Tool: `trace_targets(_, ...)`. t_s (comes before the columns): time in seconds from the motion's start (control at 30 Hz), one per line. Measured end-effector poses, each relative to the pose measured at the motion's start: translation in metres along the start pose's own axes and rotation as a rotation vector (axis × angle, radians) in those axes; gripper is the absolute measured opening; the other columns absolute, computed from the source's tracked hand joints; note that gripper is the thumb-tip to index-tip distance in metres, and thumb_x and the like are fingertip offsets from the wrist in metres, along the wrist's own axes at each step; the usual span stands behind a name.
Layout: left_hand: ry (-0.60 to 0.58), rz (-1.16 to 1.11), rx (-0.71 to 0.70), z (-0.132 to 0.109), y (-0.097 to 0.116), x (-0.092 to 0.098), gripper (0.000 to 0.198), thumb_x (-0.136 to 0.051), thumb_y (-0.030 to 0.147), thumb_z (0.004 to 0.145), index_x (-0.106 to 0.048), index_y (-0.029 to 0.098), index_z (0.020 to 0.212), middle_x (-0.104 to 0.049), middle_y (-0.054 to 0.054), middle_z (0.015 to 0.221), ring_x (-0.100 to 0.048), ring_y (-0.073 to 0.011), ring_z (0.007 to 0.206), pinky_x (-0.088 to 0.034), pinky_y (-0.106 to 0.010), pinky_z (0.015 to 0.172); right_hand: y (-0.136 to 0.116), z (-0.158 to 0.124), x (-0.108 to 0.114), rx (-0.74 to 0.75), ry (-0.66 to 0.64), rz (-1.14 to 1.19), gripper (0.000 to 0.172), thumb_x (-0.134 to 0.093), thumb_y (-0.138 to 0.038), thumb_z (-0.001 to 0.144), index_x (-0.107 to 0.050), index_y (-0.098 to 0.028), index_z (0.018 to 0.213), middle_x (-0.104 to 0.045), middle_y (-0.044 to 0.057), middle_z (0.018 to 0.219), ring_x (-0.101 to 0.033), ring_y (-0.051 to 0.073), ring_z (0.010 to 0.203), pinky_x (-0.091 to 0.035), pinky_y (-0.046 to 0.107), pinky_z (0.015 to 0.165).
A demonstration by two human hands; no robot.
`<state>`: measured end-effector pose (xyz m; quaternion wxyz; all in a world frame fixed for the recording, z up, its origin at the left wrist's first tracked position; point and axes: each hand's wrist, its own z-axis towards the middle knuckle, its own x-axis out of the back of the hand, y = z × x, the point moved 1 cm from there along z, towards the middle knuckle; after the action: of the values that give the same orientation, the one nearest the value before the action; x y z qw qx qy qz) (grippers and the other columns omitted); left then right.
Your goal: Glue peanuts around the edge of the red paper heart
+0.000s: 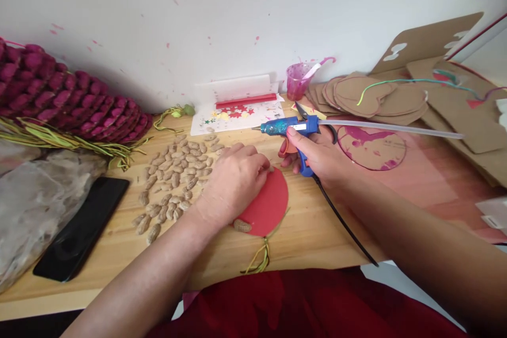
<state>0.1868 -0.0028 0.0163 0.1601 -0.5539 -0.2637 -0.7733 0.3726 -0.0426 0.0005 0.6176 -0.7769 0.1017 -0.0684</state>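
Observation:
My right hand (317,153) is wrapped round the handle of a blue glue gun (281,125), nozzle pointing left, a long clear glue stick (388,128) sticking out of its back. Below the nozzle, my left hand (240,177) is closed over the upper left edge of a red round disc (269,203). Its fingertips pinch what looks like a peanut, mostly hidden, with a small brownish end showing. Another peanut (242,225) lies on the disc's lower left edge. Yellow-green and dark cords (259,259) hang from the disc's bottom.
Many loose peanuts (174,169) spread left of my left hand. A black phone (81,229) and plastic bag (35,211) lie farther left. Behind are paper with star cutouts (237,113), a pink-stained cup (297,82) and scissors (303,111). Cardboard shapes (356,95) pile up right; a cable (344,222) trails below.

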Motion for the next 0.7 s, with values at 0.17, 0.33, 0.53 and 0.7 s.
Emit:
trace_targets(0.17,-0.017,-0.016,0.010,-0.002,-0.001,-0.002,0.009,-0.066,0.015,0.090,-0.075,0.017,0.088,-0.070,-0.007,0.084,-0.063,-0.0235,0.081,-0.051,-0.040,0.079,-0.003,-0.004,-0.001,-0.005,0.020,-0.029,0.048,-0.072,-0.066,0.083,-0.068,-0.019,0.087,-0.074,0.008,0.084,-0.069,0.014,0.060,-0.048,0.020,0.043)
trace_targets(0.33,0.093,-0.107,0.034,-0.004,-0.012,0.006,0.008,-0.067,0.022,0.093,-0.073,0.018,0.090,-0.070,-0.005,0.082,-0.063,-0.0199,0.077,-0.049,-0.035,0.074,-0.004,-0.005,0.000,-0.008,-0.011,-0.061,0.051,-0.068,-0.069,0.084,-0.067,-0.018,0.080,-0.075,0.008,0.084,-0.065,0.012,0.054,-0.047,0.021,0.044)
trace_targets(0.53,0.114,-0.135,0.018,-0.004,-0.018,0.007,0.010,-0.065,0.016,0.092,-0.074,0.019,0.090,-0.070,-0.005,0.084,-0.063,-0.0204,0.081,-0.049,-0.035,0.075,-0.002,-0.002,0.000,-0.009,-0.018,-0.043,0.056,-0.070,-0.074,0.078,-0.066,-0.019,0.075,-0.074,0.009,0.083,-0.067,0.014,0.058,-0.048,0.022,0.044)
trace_targets(0.7,0.049,-0.167,0.006,-0.005,-0.010,-0.003,0.011,-0.065,0.014,0.089,-0.075,0.019,0.090,-0.069,-0.005,0.086,-0.062,-0.0206,0.081,-0.049,-0.036,0.077,-0.004,-0.005,0.000,-0.025,0.007,-0.049,0.056,-0.073,-0.074,0.076,-0.067,-0.018,0.082,-0.074,0.007,0.086,-0.067,0.014,0.058,-0.048,0.023,0.045)
